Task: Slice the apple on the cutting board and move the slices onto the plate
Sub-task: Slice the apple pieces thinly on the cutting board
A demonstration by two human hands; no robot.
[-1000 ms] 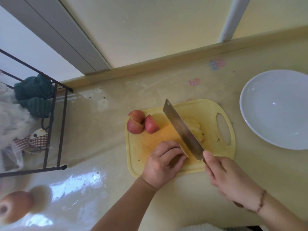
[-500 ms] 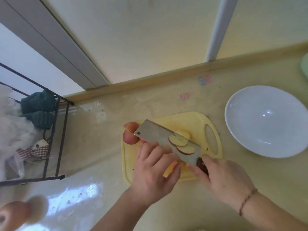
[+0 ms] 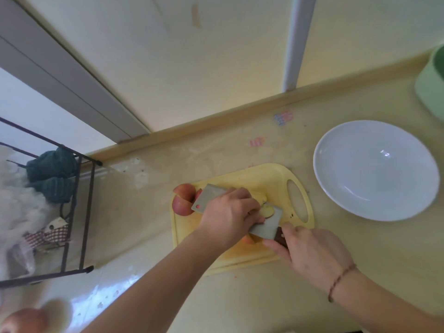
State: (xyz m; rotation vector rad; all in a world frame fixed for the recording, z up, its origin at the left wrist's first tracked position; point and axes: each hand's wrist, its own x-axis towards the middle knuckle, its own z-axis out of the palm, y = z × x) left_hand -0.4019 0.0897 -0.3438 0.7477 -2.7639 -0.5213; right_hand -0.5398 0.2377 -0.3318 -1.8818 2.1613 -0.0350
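Note:
A yellow cutting board (image 3: 271, 179) lies on the counter. Over it, a cleaver (image 3: 207, 198) is turned flat, and my right hand (image 3: 314, 253) grips its dark handle. Pale apple slices (image 3: 268, 210) rest on the blade. My left hand (image 3: 228, 212) lies on top of them with its fingers curved over them, hiding most of the slices. Red apple chunks (image 3: 183, 199) sit at the board's left end. The white plate (image 3: 374, 169) stands to the right of the board with nothing on it.
A black wire rack (image 3: 84, 212) with teal cloths (image 3: 51, 174) and plastic bags stands at the left. A pale green container (image 3: 432, 80) is at the far right. A blurred whole apple (image 3: 26, 320) is at the bottom left. A wall runs behind the counter.
The cleaver went from cutting on edge to lying flat with slices on it. My left hand moved from the board onto the blade and now covers the slices.

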